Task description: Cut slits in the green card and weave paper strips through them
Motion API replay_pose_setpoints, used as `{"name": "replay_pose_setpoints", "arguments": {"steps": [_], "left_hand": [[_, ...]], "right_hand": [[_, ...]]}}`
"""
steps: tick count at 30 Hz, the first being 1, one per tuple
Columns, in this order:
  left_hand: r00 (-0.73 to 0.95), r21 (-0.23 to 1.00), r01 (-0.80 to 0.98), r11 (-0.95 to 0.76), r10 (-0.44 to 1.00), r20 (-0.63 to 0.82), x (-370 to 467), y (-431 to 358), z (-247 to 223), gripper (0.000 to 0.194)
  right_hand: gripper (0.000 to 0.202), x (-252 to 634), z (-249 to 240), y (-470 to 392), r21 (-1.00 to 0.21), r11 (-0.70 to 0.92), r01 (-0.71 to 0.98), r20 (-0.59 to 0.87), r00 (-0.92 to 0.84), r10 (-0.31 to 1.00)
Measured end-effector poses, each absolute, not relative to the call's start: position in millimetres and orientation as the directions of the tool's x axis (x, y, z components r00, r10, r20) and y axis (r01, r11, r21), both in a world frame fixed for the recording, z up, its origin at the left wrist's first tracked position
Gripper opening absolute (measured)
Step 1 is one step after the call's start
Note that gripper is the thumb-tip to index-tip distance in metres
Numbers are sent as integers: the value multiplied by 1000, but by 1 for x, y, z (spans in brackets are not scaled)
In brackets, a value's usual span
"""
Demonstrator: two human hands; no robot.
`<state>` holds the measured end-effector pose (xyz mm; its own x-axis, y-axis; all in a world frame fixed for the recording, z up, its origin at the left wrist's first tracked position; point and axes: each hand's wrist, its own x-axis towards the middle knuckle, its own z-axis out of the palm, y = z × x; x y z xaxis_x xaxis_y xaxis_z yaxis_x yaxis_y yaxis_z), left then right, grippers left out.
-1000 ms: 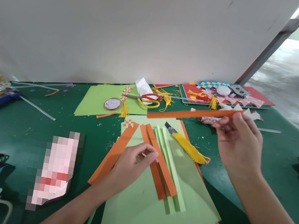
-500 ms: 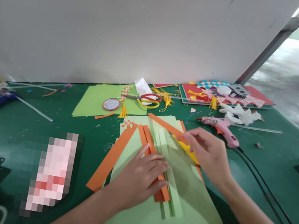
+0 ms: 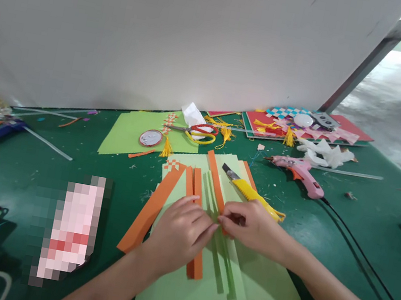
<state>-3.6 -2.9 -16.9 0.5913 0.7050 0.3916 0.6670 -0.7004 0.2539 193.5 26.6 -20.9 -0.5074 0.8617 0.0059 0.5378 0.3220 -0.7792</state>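
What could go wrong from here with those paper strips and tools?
The yellow knife lies with its blade out just beyond the right hand; a careless reach might nick skin or paper. The orange strip pinched there could crease or slip crooked. The pink glue gun might burn if hot, which I can't tell.

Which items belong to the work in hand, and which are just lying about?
Likely in use:
- orange strip, in the right hand
- green strips, by both hands
- green sheets, underneath
- yellow knife, on the sheets, not held

Apparently lying about:
- scissors
- pink glue gun
- tissue
- yellow tassel
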Motion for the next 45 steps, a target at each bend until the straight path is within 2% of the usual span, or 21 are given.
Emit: {"name": "replay_pose_setpoints", "arguments": {"steps": [5,9,14,17,20,22,24,27,31,36,39,41,45], "left_hand": [[552,274,657,-703,695,460,-4,-4,-18,21],[488,282,690,-667,716,499,-6,-3,-20,15],[382,333,730,-597,760,525,-9,-2,-22,18],[304,459,733,-503,845,440,-8,-4,-16,25],[200,665,690,-286,958,205,-7,-6,-7,29],[157,770,617,-162,984,81,-5,-5,-1,27],[141,832,542,-120,989,51,-4,-3,1,22],[110,851,508,-129,990,84,-4,1,1,15],[76,771,617,-157,987,141,-6,2,-5,15],[163,424,865,-267,950,267,-8,1,-14,23],[201,309,912,-271,950,240,-11,3,-16,23],[212,226,934,-277,938,273,-15,7,-15,24],[220,-10,973,-232,908,358,-28,16,-14,35]], "right_hand": [[23,196,-15,26,-824,305,477,15,-520,854],[22,198,-10,25,-850,345,398,117,-496,860],[23,193,-10,23,-841,463,279,235,-582,779],[20,188,-12,18,-823,535,189,308,-643,701],[16,184,-12,12,-820,558,129,324,-699,637],[15,183,-11,9,-829,547,116,300,-733,610],[14,182,-10,8,-842,526,119,261,-764,590],[13,183,-9,7,-847,513,138,230,-775,589],[19,184,-12,11,-794,584,167,307,-720,622],[25,182,-19,14,-615,764,198,372,-781,502],[30,181,-24,14,-481,827,292,362,-793,490],[31,181,-26,14,-412,846,339,369,-786,495],[28,182,-26,15,-364,860,358,392,-779,490]]}}
